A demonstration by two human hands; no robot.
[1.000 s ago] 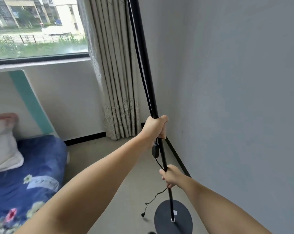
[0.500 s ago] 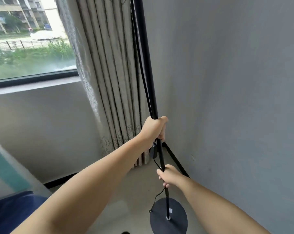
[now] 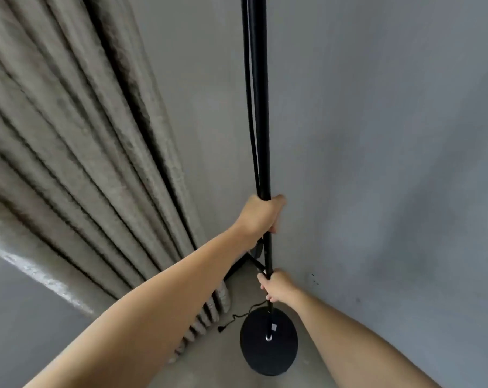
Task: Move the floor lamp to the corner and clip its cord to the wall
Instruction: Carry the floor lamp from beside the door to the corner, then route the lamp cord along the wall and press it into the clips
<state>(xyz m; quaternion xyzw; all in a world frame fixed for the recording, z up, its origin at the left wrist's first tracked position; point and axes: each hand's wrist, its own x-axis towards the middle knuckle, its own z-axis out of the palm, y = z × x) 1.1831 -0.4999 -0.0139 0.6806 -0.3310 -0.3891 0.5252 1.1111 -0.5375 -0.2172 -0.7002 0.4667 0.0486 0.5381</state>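
Grey wall (image 3: 377,135) and curtain (image 3: 69,135) meet at the corner, where the lamp (image 3: 261,107) stands upright, its base (image 3: 268,357) on the floor. Left hand (image 3: 261,215) clamps the pole high, right hand (image 3: 278,285) clamps it lower. The cord (image 3: 237,317) trails loose beside the base.

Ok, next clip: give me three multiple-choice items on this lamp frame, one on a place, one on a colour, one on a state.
1. Where does the lamp base sit?
A. On a bed
B. On the floor by the curtain, near the corner
C. On a windowsill

2. What colour is the lamp pole?
A. Black
B. White
C. Brass

3. How are the hands placed?
A. Both off the pole
B. Only the right hand grips it
C. Both grip it, the left hand above the right hand

Answers: 1 B, the round base lies on the floor beside the curtain hem. 2 A, the pole is dark throughout. 3 C, both fists close around the pole.
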